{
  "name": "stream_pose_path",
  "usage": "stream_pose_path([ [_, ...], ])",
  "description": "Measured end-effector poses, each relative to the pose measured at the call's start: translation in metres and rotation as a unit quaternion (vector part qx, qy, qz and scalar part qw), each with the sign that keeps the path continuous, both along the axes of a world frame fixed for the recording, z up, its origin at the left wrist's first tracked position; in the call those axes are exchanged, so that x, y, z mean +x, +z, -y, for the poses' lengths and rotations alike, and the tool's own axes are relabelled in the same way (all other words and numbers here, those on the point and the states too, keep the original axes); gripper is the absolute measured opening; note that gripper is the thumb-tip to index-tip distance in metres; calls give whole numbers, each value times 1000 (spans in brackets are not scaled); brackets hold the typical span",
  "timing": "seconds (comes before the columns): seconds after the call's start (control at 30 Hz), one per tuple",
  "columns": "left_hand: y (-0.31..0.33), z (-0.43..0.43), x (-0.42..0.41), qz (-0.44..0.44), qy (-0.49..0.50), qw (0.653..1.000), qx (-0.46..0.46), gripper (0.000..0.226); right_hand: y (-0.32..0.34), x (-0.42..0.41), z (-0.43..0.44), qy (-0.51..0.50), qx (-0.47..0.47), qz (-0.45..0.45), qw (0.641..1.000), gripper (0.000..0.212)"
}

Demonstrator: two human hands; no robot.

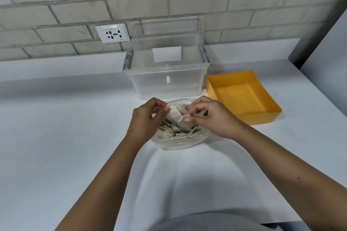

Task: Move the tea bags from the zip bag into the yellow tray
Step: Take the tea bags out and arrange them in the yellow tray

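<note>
Where left hand (144, 119), right hand (213, 118) meet, tea bags (173, 116) pinched

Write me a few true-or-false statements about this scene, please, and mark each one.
1. The tray is empty. True.
2. The left hand and the right hand both pinch tea bags over the zip bag. True.
3. The bin stands right of the tray. False: the bin stands left of it, behind the zip bag.
4. The zip bag is empty. False: it holds many tea bags.
5. A socket is on the wall. True.
</note>
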State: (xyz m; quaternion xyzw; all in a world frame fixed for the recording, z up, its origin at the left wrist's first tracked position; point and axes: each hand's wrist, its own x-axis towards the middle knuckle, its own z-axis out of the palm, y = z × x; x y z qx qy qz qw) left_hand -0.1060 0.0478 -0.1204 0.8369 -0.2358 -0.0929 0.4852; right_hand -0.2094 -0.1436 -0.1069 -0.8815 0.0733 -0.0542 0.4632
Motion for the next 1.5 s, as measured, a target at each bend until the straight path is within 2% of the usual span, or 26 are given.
stream_pose_path([
  [0.1, 7, 5, -2, -17, -10, 1000, -22, 3, 0, 8, -10, -23, 78, 3, 997, 10],
  [0.23, 14, 9, -5, -105, -12, 990, -90, 4, -3, 18, -13, -66, 171, 19, 983, 11],
  [0.37, 15, 11, -12, -242, 16, 952, -187, 21, -6, 21, -15, -98, 208, 46, 972, 15],
  [0.43, 9, 12, -16, -281, 3, 938, -204, 29, -7, 22, -17, -106, 222, 58, 968, 14],
  [0.6, 3, 16, -25, -310, 28, 918, -247, 17, -4, 23, -20, -112, 245, 52, 962, 13],
  [0.7, 3, 12, -20, -278, 81, 926, -243, 15, -6, 23, -18, -124, 252, 33, 959, 15],
  [0.77, 0, 8, -15, -235, 116, 939, -224, 14, -11, 22, -16, -119, 186, 17, 975, 13],
  [0.83, -3, 5, -10, -205, 136, 947, -207, 13, -16, 18, -15, -76, 53, -22, 995, 17],
  [0.93, -6, 2, -7, -200, 143, 950, -195, 12, -19, 14, -21, -2, -121, -73, 990, 29],
  [1.0, -6, 3, -8, -203, 143, 949, -196, 12, -21, 16, -25, 11, -177, -72, 982, 25],
  [1.07, -5, 4, -8, -205, 145, 948, -196, 13, -20, 17, -25, 4, -183, -61, 981, 12],
  [1.27, -7, 0, -4, -199, 146, 951, -186, 13, 0, 13, -7, -34, -126, -16, 991, 5],
  [1.33, -7, 2, -5, -205, 140, 951, -186, 13, 11, 12, -3, -17, -53, -22, 998, 12],
  [1.43, -5, 6, -9, -232, 125, 947, -183, 15, 19, 12, -4, 5, 99, -43, 994, 13],
  [1.5, -3, 9, -12, -250, 108, 945, -181, 17, 19, 15, -8, 10, 150, -59, 987, 12],
])
